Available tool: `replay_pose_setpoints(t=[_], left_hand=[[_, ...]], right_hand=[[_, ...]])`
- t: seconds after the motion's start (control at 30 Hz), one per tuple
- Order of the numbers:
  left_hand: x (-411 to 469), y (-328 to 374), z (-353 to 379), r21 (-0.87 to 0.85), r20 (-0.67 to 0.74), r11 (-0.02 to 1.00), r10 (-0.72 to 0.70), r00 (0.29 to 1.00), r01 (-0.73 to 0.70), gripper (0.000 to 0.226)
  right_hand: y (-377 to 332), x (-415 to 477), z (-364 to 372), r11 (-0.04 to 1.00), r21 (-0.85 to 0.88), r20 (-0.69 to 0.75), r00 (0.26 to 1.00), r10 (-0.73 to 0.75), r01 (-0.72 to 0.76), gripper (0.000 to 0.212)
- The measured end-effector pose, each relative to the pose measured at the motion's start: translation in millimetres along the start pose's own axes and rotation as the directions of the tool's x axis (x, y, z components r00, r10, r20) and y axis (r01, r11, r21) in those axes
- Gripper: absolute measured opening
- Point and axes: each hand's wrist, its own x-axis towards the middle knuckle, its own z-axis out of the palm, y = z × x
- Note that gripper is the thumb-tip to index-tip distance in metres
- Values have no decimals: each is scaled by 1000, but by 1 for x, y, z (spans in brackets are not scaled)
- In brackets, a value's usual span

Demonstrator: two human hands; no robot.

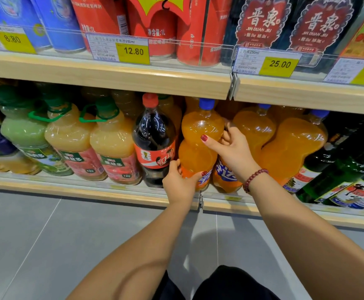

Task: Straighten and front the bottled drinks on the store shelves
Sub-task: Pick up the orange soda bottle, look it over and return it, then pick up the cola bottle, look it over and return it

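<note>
**Both hands gripping an orange soda bottle at the shelf front**

Nearest, below the orange soda bottle [200,126], grey floor tiles [36,234] are showing. The left hand [180,184] is gripping the bottle low at its label, fingers [175,164] curling round its left side, thumb pressing the front. The right hand [231,152], wearing a bead bracelet [254,179], is holding the bottle's waist, thumb lying across the front, fingers wrapping behind its right side. The bottle is standing upright at the front of the lower shelf [90,189]. A cola bottle [154,144] is standing just left of it, more orange bottles [293,144] just right. Above it, red cans [161,29] are sitting behind yellow price tags [133,51].
</note>
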Motion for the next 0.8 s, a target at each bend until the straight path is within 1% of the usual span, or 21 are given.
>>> replay_pose_setpoints(t=[0.2,0.27,0.33,0.43,0.5,0.7,0.8], left_hand=[[-7,5,9,39,-50,999,10,999,-8,69],[-9,5,8,49,-48,999,24,999,-22,67],[-9,4,6,62,-35,997,38,999,-35,67],[-7,4,1,64,-13,997,47,999,-46,67],[-4,2,-3,57,12,997,49,999,-49,66],[4,-5,-17,-48,131,998,43,990,-37,60],[5,-6,-25,-94,205,996,22,979,-3,64]], right_hand=[[3,-3,-10,999,33,5,1000,1,-1,50],[5,-5,-10,999,32,4,1000,-3,3,50],[5,-6,-9,1000,21,13,1000,-13,13,56],[4,-9,-5,1000,10,26,999,-19,19,78],[2,-9,0,999,18,37,999,-28,28,81],[4,-12,8,998,2,13,998,-65,65,74],[4,-17,11,998,-6,-4,998,-61,61,71]])
